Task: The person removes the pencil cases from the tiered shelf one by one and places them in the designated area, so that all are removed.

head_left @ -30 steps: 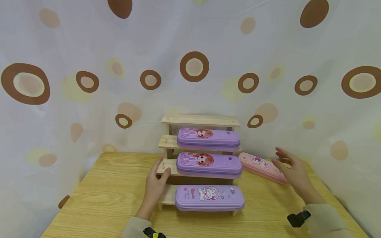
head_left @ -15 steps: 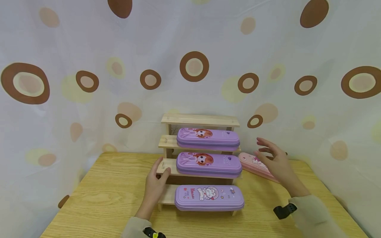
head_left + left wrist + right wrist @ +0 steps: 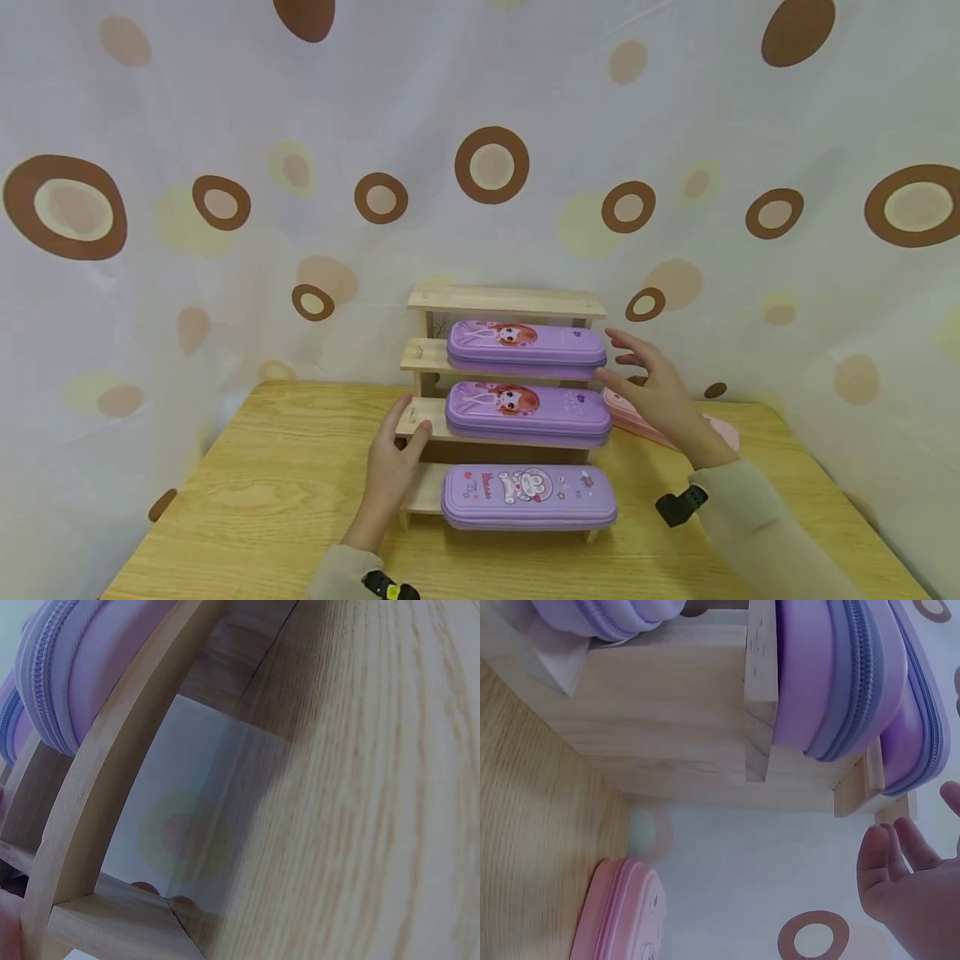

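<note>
A stepped wooden rack (image 3: 506, 301) stands on the table, bearing three pencil cases. Two purple pencil cases with a red-haired doll print (image 3: 525, 346) lie on the middle tiers. A lilac pencil case with a bunny print (image 3: 529, 498) lies on the lowest tier. My left hand (image 3: 393, 454) holds the left end of the second-lowest board between thumb and fingers; only slivers of it show in the left wrist view. My right hand (image 3: 660, 404) hovers beside the right end of the upper purple case, fingers spread and holding nothing; contact with the case cannot be told.
A pink pencil case (image 3: 723, 433) lies on the wooden table (image 3: 285, 483) right of the rack, partly hidden behind my right hand. A white curtain with brown circles (image 3: 491, 242) hangs close behind and at both sides.
My right hand has moved left from above the pink pencil case to the right end of the upper purple one. The left hand and the pencil cases have stayed in place.
</note>
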Demonstrator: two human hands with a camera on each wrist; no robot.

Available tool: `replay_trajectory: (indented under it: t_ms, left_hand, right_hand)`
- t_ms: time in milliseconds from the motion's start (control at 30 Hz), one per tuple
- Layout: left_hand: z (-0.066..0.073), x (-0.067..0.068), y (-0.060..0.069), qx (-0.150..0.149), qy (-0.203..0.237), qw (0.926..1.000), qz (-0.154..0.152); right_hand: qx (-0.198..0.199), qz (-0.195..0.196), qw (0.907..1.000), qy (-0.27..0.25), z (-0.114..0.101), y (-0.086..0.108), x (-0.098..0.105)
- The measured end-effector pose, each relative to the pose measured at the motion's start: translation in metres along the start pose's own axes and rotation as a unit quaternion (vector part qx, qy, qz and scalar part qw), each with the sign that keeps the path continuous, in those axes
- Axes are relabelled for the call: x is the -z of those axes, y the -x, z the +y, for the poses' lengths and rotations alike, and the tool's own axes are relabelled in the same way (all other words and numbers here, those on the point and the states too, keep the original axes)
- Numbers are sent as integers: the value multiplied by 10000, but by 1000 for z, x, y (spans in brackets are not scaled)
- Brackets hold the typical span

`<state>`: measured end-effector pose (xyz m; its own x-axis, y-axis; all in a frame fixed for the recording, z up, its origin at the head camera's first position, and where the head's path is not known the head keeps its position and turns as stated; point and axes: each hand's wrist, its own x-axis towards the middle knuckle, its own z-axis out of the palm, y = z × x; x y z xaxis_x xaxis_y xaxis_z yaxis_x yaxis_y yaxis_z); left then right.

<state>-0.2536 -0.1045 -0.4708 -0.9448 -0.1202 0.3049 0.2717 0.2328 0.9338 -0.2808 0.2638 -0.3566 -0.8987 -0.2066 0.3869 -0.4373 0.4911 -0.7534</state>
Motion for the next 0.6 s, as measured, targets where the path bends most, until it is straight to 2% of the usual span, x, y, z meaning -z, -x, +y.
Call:
replay_trajectory:
  t_ms: [433, 600]
  left_hand:
    - [2, 0, 0, 0, -20, 10000, 20]
    - [15, 2, 3, 107, 70, 9999, 9]
  right_hand:
    - [20, -304, 9995, 82, -7, -18, -12]
    - [-50, -408, 9988, 277, -6, -25, -15]
